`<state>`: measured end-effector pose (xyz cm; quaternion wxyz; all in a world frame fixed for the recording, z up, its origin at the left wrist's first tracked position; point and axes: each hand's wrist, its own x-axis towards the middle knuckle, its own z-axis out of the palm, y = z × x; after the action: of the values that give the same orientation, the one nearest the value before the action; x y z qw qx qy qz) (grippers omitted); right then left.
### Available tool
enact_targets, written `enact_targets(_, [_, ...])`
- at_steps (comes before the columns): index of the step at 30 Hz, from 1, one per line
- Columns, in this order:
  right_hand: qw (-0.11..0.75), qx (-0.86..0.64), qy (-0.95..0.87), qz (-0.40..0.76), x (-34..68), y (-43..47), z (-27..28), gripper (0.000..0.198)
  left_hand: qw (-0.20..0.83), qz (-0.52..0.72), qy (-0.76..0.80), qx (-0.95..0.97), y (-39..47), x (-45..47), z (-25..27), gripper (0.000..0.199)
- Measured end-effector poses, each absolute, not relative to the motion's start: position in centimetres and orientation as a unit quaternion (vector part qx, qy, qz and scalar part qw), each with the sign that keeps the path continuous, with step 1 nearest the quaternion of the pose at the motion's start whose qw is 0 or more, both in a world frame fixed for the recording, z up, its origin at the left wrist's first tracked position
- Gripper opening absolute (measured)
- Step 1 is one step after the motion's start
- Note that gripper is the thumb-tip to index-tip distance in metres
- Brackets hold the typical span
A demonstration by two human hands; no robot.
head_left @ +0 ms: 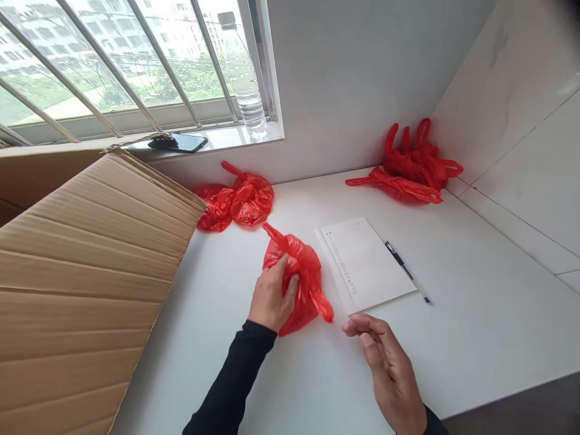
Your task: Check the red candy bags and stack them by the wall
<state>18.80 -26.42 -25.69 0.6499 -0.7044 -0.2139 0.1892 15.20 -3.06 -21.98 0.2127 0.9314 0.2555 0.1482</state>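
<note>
A red plastic bag (310, 275), tied at the top with its handle ends sticking out, lies on the white tabletop (217, 356). My left hand (270, 297) is closed on the bag near its knot, with the fingertips partly sunk in the plastic. What the bag contains is hidden. To the right and nearer to me, my right hand (390, 368) hovers over the table with loosely curved fingers, the thumb held apart and nothing in it. Beyond it lies an open notebook (374, 260) with a column of small handwriting, and a black-and-clear pen (403, 266) beside its right edge.
Two tied red bags (247, 199) sit by the wall at the back left. More red bags (414, 169) are heaped in the back right corner. A large cardboard box (86, 278) fills the left side. On the windowsill are a phone (183, 142) and a water bottle (247, 84).
</note>
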Motion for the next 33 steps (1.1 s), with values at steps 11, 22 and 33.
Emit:
enact_targets(11, [0.664,-0.693,-0.155,0.234,19.1,-24.3,-25.2,0.035,0.122,0.098,0.263,0.952,2.3,26.4,-23.2,0.061])
enact_targets(22, [0.642,-0.718,-0.168,0.21,19.1,-23.3,-25.6,0.025,0.069,0.183,0.311,0.93,4.6,31.2,-23.6,0.038])
enact_targets(33, [0.625,-0.733,-0.166,0.212,19.2,-23.2,-25.4,0.027,0.171,0.227,0.258,0.923,7.3,31.3,-24.5,0.055])
